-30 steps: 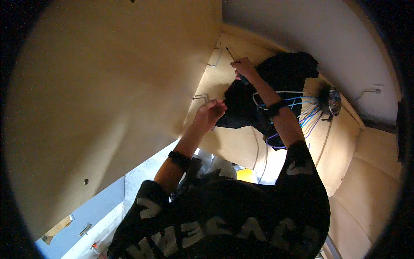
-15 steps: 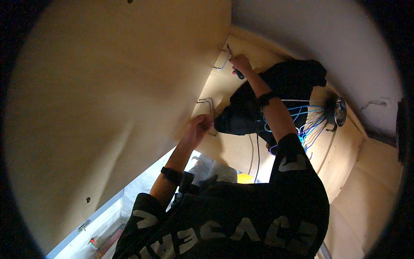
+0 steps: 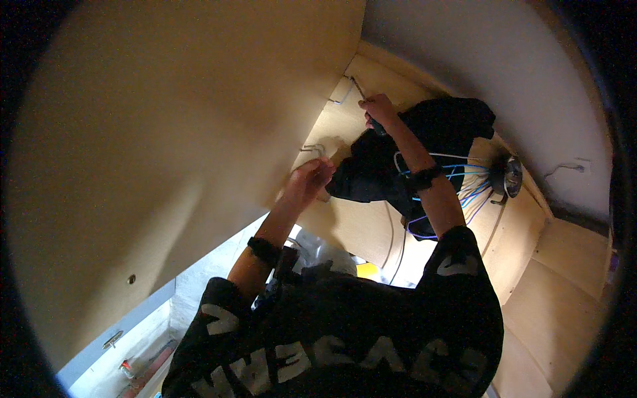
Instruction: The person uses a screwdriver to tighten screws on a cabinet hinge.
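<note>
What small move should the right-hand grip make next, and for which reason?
Probably the right-hand grip should gently check the seating of its screwdriver-like tool before any turning: the tip is by the end of the upper metal bracket, but contact is unclear.

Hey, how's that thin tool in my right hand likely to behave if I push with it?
The thin tool will probably stay stiff, since its slender shaft looks straight. It may feel heavier toward the dark handle, which looks thicker. Its narrow end could skid sideways.
</note>
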Available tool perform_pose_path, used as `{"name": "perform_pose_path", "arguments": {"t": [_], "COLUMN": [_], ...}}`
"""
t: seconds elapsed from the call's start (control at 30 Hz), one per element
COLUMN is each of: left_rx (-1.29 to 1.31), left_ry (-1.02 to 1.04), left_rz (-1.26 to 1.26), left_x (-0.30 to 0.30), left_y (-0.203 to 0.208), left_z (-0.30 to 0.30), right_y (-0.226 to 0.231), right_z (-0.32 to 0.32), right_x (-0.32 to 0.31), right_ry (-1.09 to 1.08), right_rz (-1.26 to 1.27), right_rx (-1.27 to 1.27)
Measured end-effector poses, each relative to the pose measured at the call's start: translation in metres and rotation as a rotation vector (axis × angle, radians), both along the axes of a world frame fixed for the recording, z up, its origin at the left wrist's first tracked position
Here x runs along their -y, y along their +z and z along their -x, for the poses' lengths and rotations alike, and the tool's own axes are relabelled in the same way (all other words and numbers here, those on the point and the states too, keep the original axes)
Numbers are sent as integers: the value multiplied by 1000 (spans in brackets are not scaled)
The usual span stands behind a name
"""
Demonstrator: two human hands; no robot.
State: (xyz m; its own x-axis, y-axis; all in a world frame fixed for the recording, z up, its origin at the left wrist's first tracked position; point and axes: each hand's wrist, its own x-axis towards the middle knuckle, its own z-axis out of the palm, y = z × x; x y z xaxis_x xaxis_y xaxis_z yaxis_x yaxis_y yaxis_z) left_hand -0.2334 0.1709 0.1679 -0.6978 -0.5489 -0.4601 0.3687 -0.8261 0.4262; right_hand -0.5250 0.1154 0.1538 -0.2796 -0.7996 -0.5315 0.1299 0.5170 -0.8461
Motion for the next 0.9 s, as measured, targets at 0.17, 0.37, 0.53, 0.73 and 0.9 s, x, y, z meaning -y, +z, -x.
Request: {"name": "perform_pose_path", "arguments": {"t": [0.17,0.37,0.53,0.73,0.9], "left_rx": [-235,-137,-307,-287,-174], "left_ry": [68,161,245,219,169], "left_rz": [-92,-159,-126,-29,26], "left_x": [21,9,2,-4,-21], "left_y": [-50,-18,3,19,48], "left_z": [37,84,81,58,18], "right_y": [66,99,115,131,151], "right_z": [-23,-50,-73,-96,-125], "right_x": [-63,-139,-167,-182,-206], "right_ry": [144,302,333,372,372], "right_rz": [27,59,40,77,69], "right_rx": [-92,-44,-15,-56,-11]}}
